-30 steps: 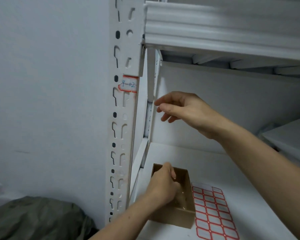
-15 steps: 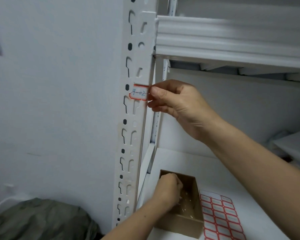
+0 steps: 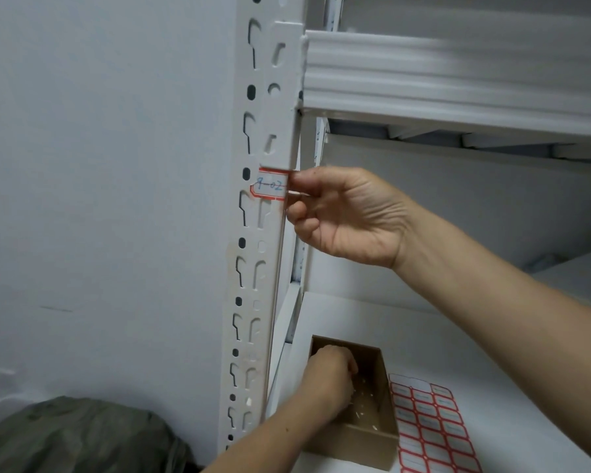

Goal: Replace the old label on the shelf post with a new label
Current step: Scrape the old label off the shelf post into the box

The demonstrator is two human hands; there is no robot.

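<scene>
**Ana:** White wall [image 3: 99, 199] on the left, white metal shelving on the right. Where is the old label?

**Ben:** The old label [image 3: 269, 184], red border and blue writing, is on the shelf post [image 3: 256, 302], a little under the upper shelf beam [image 3: 458, 73]. The right hand [image 3: 348, 216] is at its right edge, thumb and forefinger closed together on that edge. I think the pinch is there because a corner that lifts is the easiest place to begin peeling.

**Ana:** And the left hand?

**Ben:** The left hand [image 3: 331, 380] is down inside the brown cardboard box [image 3: 355, 435] on the lower shelf board [image 3: 492, 353]. Its fingers are curled; if they hold something, I cannot tell. Perhaps it steadies the box. The sheet of new labels [image 3: 430, 428] lies just right of the box, near for the next step.

**Ana:** What changed from half a second ago?

**Ben:** Not much. The right hand was already at the label, now the fingers cover more of its right end. The left hand stayed in the box.
</scene>
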